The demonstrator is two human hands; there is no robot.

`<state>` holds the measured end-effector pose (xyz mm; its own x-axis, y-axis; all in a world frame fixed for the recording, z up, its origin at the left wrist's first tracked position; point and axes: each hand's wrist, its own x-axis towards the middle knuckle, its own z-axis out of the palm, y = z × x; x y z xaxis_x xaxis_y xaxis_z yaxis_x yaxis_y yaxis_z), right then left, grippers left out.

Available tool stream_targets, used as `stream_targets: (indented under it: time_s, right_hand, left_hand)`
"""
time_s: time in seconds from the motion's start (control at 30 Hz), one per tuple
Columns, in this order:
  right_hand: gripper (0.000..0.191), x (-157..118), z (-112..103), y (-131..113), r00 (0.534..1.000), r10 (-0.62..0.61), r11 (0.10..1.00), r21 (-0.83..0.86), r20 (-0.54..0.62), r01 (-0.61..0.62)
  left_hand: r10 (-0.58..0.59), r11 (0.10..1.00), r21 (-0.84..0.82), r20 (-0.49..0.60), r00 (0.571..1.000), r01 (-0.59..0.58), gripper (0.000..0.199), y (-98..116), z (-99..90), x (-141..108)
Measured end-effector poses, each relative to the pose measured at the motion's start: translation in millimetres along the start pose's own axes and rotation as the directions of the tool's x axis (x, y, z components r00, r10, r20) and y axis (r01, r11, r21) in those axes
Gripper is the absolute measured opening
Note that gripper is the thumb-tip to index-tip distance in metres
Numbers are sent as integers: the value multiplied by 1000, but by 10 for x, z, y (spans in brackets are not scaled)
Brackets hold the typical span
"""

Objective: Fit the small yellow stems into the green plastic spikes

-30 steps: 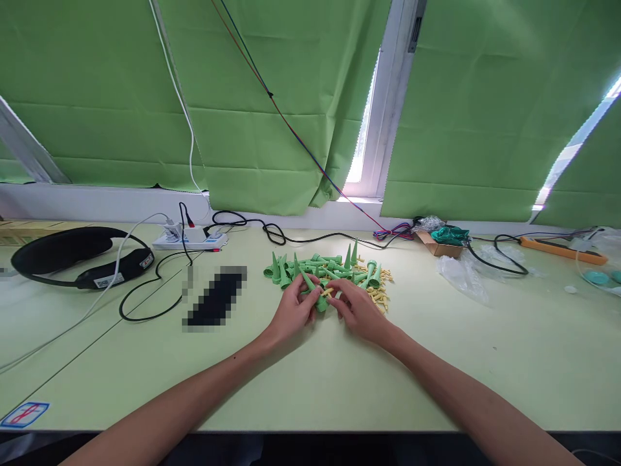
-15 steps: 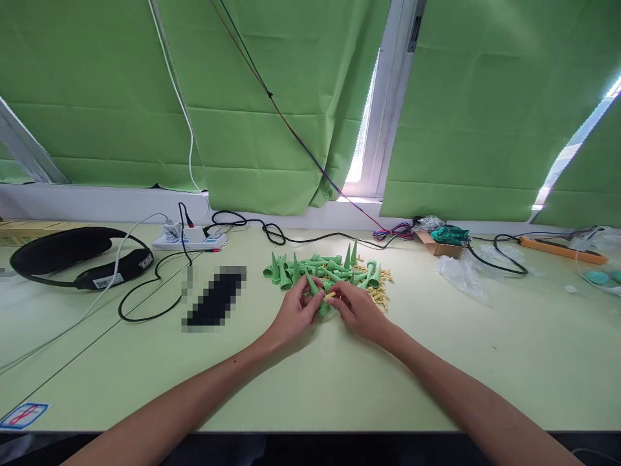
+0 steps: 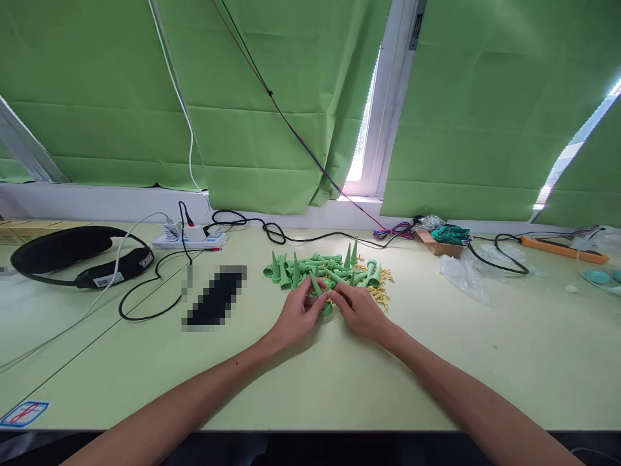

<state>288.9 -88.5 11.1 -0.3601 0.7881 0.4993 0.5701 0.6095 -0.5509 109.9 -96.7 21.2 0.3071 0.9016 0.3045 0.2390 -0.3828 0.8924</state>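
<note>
With our left hand (image 3: pixel 301 312) we grasp a green plastic cone (image 3: pixel 316 288), its tip slanting up and away from us, its flared end low between our hands, just above the counter (image 3: pixel 272 395). Our right hand (image 3: pixel 359 312) has its fingertips drawn in beside the cone; we cannot tell whether that grip has anything in it. Just beyond lie heaped green cones (image 3: pixel 310 265), a few upright, with small yellow pegs (image 3: pixel 379 296) at the heap's right.
</note>
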Motion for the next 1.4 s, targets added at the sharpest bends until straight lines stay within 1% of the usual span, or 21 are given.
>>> stream_targets:
  time_s: [0.1, 0.2, 0.3, 0.53, 0.63, 0.7, 0.83, 0.87, 0.97, 1.07, 1.2, 1.4]
  right_hand:
    - [36, 4, 4, 3, 1000, 27, 1000, -1, 2, -27]
    - [38, 6, 3, 5, 999, 41, 999, -9, 2, -41]
    - [40, 3, -1, 1, 1000, 29, 999, -15, 5, -29]
    - [43, -1, -12, -5, 999, 16, 997, -78, 29, -13]
    - [43, 1, -11, 2, 999, 23, 997, -69, 24, -21]
    - [40, 0, -9, -1, 1000, 24, 999, -37, 3, -24]
    - [21, -6, -16, -26, 1000, 14, 998, 61, -8, -13]
    - [18, -8, -19, -31, 1000, 3, 997, 76, -5, -3]
    - [17, -12, -28, -32, 999, -45, 996, 80, -2, 45]
    - [16, -15, -37, -11, 996, -82, 995, 66, 20, 80]
    - [15, -15, -45, 30, 993, -100, 994, 60, 65, 96]
    - [10, -9, -46, 62, 992, -95, 994, 56, 83, 91]
  left_hand:
    - [3, 1000, 14, -23, 1000, -3, 25, -2, -11, 5]
    - [22, 999, 48, -14, 1000, -21, 24, -6, -17, -1]
    - [45, 996, 81, -1, 999, -45, 24, -6, -13, -11]
    - [60, 996, 69, 34, 998, -62, 24, 18, 3, -20]
    - [49, 997, 59, 30, 998, -51, 23, 19, 6, -17]
    - [33, 999, 42, 26, 999, -34, 24, 22, 8, -15]
    - [-9, 999, -38, 18, 1000, 10, 25, 29, 16, -13]
    - [-20, 998, -63, 14, 1000, 21, 25, 27, 18, -12]
    - [-54, 990, -132, 8, 999, 55, 25, 12, 19, -5]
    - [-81, 983, -164, 4, 997, 81, 25, -2, 16, 2]
    - [-81, 988, -135, 9, 997, 81, 24, 3, 17, -4]
    - [1, 1000, 7, -2, 1000, -1, 24, -14, 11, -16]
